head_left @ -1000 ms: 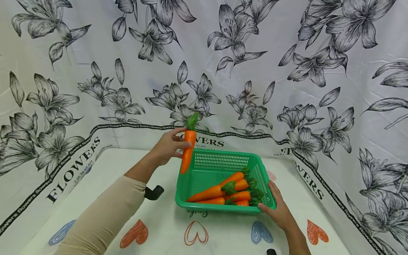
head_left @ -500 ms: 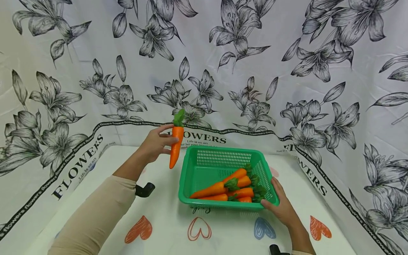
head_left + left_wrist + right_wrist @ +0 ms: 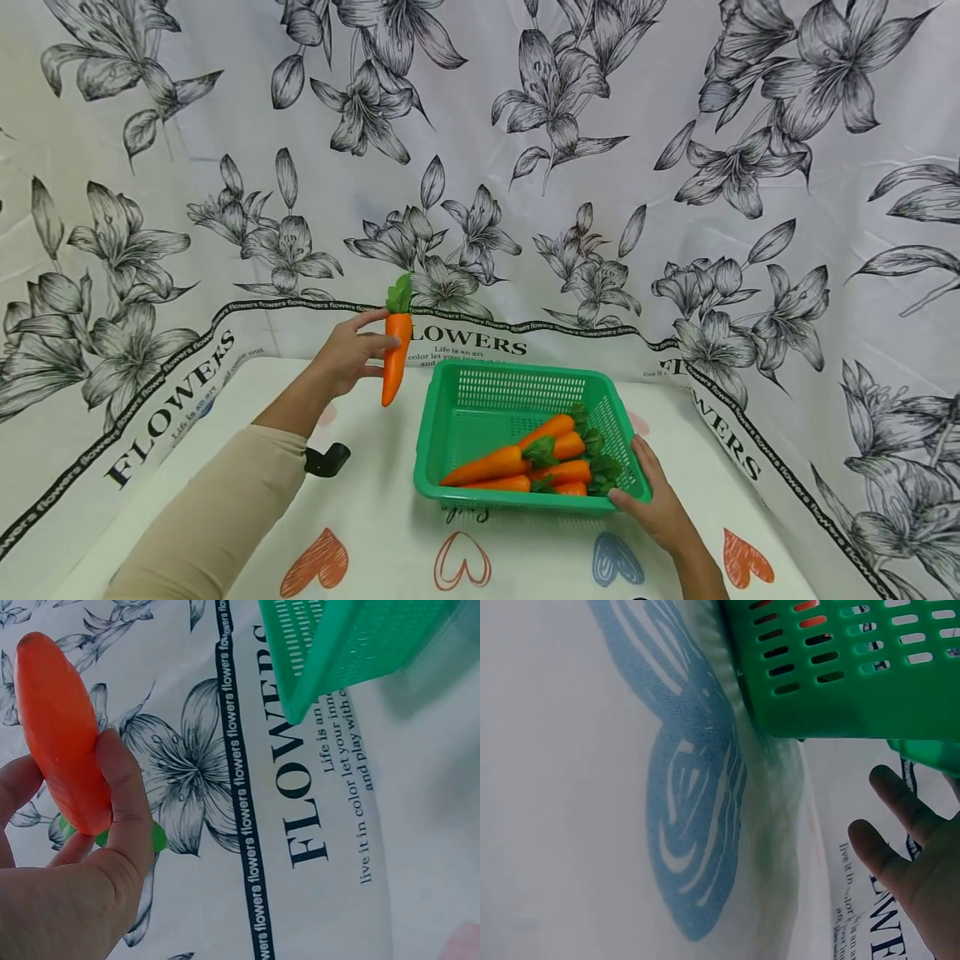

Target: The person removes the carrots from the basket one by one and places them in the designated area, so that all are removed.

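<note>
My left hand (image 3: pixel 348 356) pinches an orange carrot (image 3: pixel 396 358) between thumb and fingers, left of a green plastic basket (image 3: pixel 517 500). The carrot hangs upright, leafy green top up and tip down. Up close in the left wrist view, the carrot (image 3: pixel 60 735) looks smooth and glossy, its leaves partly hidden behind the fingers. My right hand (image 3: pixel 660 504) holds the basket's front right corner, thumb on the front rim and fingers along the right side. Two of its fingers (image 3: pixel 870 844) show straight in the right wrist view. Several carrots (image 3: pixel 491 464) lie in the basket's front right part.
A white cloth with printed hearts (image 3: pixel 462 560) covers the table. Behind rises a flower-printed backdrop (image 3: pixel 450 208), close to the basket's far side. A black curved piece (image 3: pixel 327 460) sticks out at my left wrist.
My left hand has carried the carrot leftward, from over the basket's left rim to beside it. The right hand stays at the basket's corner. The head view shifts slightly.
</note>
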The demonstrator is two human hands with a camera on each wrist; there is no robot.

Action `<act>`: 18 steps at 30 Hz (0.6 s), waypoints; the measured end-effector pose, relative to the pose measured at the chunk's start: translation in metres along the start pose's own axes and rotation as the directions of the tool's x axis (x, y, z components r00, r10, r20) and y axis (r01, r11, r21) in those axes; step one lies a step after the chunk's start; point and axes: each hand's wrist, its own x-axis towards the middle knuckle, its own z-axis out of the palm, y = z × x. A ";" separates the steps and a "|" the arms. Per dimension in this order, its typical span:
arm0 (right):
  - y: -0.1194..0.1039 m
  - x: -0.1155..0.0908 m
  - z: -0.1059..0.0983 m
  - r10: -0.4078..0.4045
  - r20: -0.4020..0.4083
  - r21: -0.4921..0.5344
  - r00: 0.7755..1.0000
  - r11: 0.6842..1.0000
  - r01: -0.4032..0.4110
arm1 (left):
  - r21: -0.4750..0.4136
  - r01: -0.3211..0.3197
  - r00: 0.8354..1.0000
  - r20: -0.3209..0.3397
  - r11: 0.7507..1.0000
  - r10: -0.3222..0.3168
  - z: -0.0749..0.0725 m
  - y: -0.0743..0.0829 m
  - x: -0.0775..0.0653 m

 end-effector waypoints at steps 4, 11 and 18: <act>-0.016 -0.003 0.000 -0.003 -0.002 0.015 1.000 1.000 0.003 | 0.008 0.009 1.000 -0.006 1.000 -0.009 -0.005 -0.009 0.002; -0.034 -0.008 0.003 0.008 0.007 0.028 1.000 1.000 -0.008 | 0.024 0.050 0.998 -0.038 0.998 -0.049 -0.016 -0.030 0.004; -0.010 -0.003 0.002 0.001 -0.012 -0.004 1.000 1.000 -0.001 | 0.056 0.067 0.996 -0.069 0.996 -0.063 -0.018 -0.056 0.018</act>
